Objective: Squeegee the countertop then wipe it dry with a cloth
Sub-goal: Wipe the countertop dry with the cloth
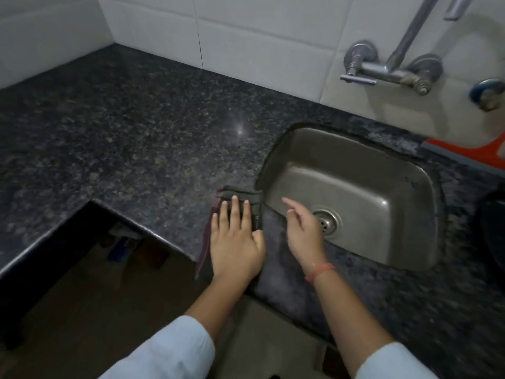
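Our dark grey folded cloth [240, 193], with a reddish stripe down its left edge, sits on the black speckled granite counter [136, 132] at the front edge, touching the left rim of the stainless steel sink [369, 184]. Left hand [236, 242] lies flat on top of it, fingers straight and slightly spread, holding it down. Right hand [303, 231] hangs over the sink's front corner, fingers loose, gripping nothing, with an orange thread bracelet [320, 270] on the wrist. The orange squeegee with a grey blade [464, 154] lies on the counter at the far right, behind the sink and well apart from the cloth.
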